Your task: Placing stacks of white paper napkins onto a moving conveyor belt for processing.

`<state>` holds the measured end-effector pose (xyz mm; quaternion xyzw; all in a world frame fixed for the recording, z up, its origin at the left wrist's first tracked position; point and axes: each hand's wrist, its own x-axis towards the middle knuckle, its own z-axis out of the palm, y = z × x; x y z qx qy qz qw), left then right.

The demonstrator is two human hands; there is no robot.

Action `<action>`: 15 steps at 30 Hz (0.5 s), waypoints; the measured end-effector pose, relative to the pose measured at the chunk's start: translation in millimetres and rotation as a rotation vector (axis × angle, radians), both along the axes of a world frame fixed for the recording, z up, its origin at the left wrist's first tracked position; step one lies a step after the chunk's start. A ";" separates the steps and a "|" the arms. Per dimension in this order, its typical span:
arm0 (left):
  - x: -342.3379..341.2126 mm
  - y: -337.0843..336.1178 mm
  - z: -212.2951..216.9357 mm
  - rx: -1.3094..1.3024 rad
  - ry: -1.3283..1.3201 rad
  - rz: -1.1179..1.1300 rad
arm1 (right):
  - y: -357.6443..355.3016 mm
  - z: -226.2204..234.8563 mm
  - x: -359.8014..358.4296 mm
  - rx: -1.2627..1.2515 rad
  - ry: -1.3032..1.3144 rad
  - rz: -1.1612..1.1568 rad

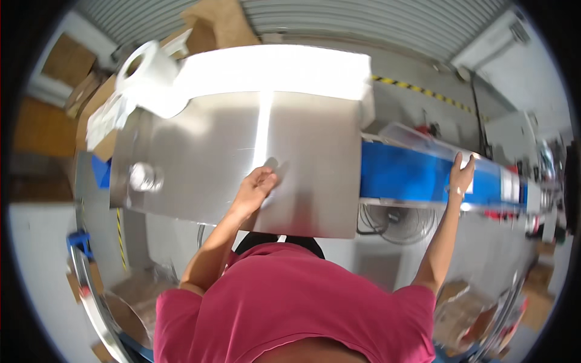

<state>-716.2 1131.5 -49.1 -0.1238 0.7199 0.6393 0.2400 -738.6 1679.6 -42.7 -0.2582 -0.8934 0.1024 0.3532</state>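
Note:
My left hand (255,189) is over the middle of a shiny metal table (315,151), its fingers curled in together. Whether anything is between them is hidden. Stretched out to the right, my right hand (462,174) is over a blue conveyor belt (402,172), thumb and fingers apart, with no held thing visible. A pale item beside that hand is partly covered by it. Farther along the belt lies a white packet (509,185), blurred. Toward the table's left end stands a small clear, round container (144,177).
White sheet material (278,69) covers the table's far edge, with a white roll (148,69) at its left end. A clear guard (417,140) runs along the belt's far side. Below the belt is a round fan (405,224). Cardboard boxes (42,139) line the left.

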 end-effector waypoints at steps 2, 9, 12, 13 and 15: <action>-10.1 -18.2 -2.3 -0.047 0.028 0.069 | -100.7 43.4 -35.4 -0.272 0.030 0.254; -116.4 -105.5 11.2 -0.678 0.651 0.423 | -264.6 63.2 -177.0 0.038 -0.141 0.528; -181.1 -144.2 19.1 -0.867 0.782 0.736 | -282.0 54.0 -225.0 -0.039 -0.585 0.161; -198.8 -150.6 21.5 -0.936 0.854 0.760 | -279.5 45.4 -235.4 -0.075 -0.692 0.088; -214.1 -152.0 33.8 -1.096 0.808 0.628 | -276.0 29.2 -246.9 -0.022 -0.827 0.113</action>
